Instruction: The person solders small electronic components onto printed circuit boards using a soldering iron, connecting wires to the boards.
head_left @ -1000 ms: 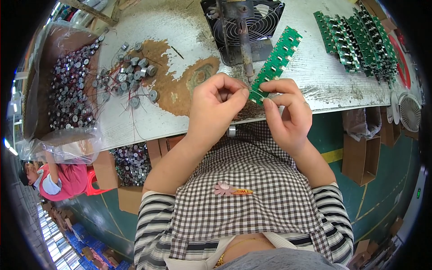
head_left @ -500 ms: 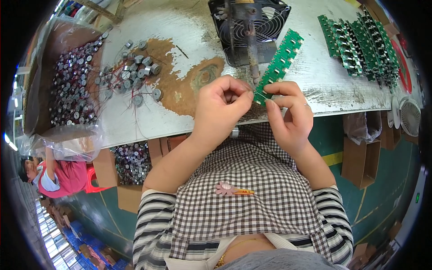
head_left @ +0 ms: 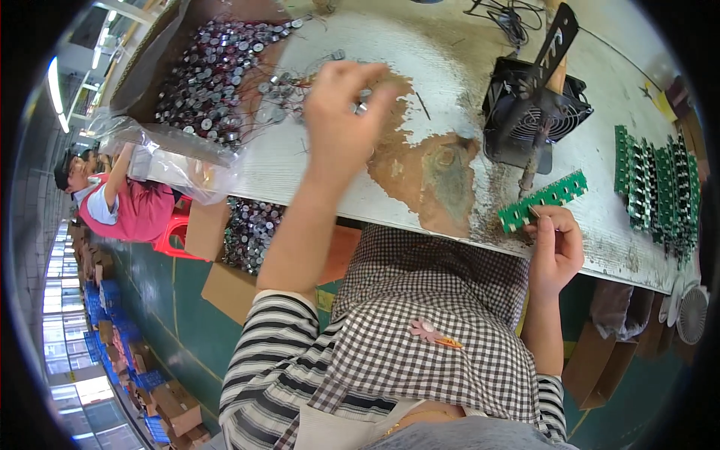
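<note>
My right hand (head_left: 556, 251) pinches one end of a long green circuit board (head_left: 556, 193) near the table's front edge. The board lies slanted, its far end pointing up and to the right. My left hand (head_left: 341, 124) is over the table beside a loose group of small round silver motors (head_left: 279, 88) with thin red wires. Motion smears its fingers, so whether they hold anything cannot be made out. A silver part shows between its thumb and fingers, perhaps on the table behind.
A plastic-lined box of silver motors (head_left: 202, 82) stands at the left. A black fan (head_left: 551, 112) sits behind an upright metal rod (head_left: 534, 154). Stacked green boards (head_left: 656, 187) lie at the right. Another person (head_left: 131, 199) sits at far left. More motors (head_left: 253, 229) fill a carton below.
My left hand has left the board and moved left and away toward the loose motors. My right hand keeps the board, now tilted flatter. The view has swung left.
</note>
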Available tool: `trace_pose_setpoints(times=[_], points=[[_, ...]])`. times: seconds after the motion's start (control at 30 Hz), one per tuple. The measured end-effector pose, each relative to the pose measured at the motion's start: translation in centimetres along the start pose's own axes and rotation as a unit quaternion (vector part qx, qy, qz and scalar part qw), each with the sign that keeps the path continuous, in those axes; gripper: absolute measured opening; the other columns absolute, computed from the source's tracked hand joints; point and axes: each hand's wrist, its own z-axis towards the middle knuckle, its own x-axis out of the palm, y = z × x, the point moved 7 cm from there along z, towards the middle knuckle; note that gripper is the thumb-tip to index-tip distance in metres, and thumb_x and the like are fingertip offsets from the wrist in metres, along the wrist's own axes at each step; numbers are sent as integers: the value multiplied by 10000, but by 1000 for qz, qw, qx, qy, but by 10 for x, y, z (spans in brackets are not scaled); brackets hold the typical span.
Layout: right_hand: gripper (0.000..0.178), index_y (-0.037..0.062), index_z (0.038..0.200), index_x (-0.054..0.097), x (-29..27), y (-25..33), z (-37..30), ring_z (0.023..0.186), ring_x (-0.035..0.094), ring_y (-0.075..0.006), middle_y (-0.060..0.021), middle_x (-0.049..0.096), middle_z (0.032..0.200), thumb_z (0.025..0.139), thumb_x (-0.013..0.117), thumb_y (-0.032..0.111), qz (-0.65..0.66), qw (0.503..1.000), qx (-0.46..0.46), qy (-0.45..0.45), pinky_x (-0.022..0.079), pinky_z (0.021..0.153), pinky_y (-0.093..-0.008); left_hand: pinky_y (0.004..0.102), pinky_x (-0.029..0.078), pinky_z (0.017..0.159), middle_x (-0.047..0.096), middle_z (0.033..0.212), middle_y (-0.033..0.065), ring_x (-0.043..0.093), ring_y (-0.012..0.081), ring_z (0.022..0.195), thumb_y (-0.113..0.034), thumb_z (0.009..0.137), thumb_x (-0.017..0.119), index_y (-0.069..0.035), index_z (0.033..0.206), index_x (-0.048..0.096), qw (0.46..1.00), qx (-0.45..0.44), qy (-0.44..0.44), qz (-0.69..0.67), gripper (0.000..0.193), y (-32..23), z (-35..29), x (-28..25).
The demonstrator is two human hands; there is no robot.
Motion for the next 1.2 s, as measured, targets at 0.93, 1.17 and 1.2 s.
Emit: trace_pose_setpoints(times=[0.93, 1.17, 1.2], points=[[73, -24, 844, 512, -6, -14, 0, 679, 506, -106, -133, 593, 932, 910, 491, 1, -9, 1000, -7, -12, 420, 649, -215, 432, 468, 521, 603, 604, 108, 601, 315, 564, -160, 767, 597, -94, 680, 607, 952, 84, 127, 266, 109, 67, 14, 11], [65, -24, 849, 515, -6, -16, 1, 674, 494, -101, -130, 591, 928, 907, 491, -3, -12, 1000, -7, -14, 407, 643, -211, 397, 487, 591, 624, 728, 129, 603, 299, 662, -61, 763, 614, -35, 888, 656, 979, 162, -43, 112, 134, 28, 25, -24], [65, -24, 849, 515, -5, -15, 1, 674, 494, -101, -130, 591, 928, 907, 491, -3, -12, 1000, -7, -14, 407, 643, -211, 388, 491, 594, 621, 726, 129, 599, 299, 656, -32, 768, 614, -27, 933, 657, 977, 165, -80, 109, 170, 22, 27, -32]])
